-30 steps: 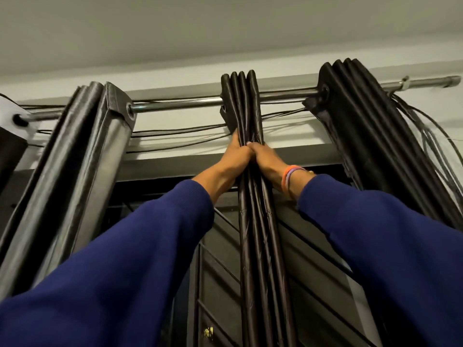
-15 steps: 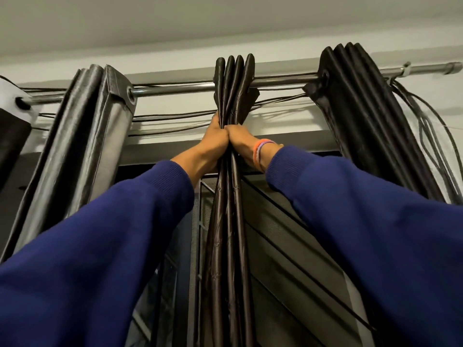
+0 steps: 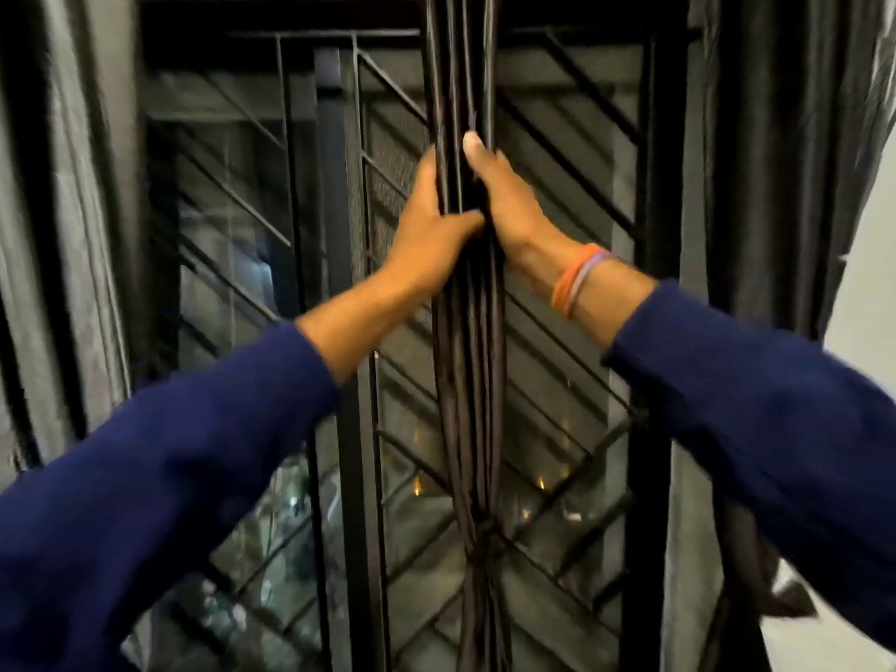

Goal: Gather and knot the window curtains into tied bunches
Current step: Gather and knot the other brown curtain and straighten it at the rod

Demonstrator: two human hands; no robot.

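A narrow dark brown curtain bunch [image 3: 469, 380] hangs straight down the middle of the window, its folds pressed tightly together. My left hand [image 3: 429, 225] grips it from the left side and my right hand [image 3: 504, 201] from the right, both at the same height, thumbs over the front folds. Lower down the bunch shows a knot [image 3: 477, 545]. A grey curtain [image 3: 72, 211] hangs at the far left, and a dark curtain [image 3: 785, 162] hangs at the far right.
Behind the bunch stands a black metal window grille [image 3: 368, 332] with diagonal bars and a mesh screen. A pale wall [image 3: 868, 293] shows at the right edge. Orange and purple bands circle my right wrist [image 3: 577, 278].
The view has dropped from the curtain rod to the window grille. Both hands have slid down the middle bunch, still squeezing it; the rod and ceiling are out of view.
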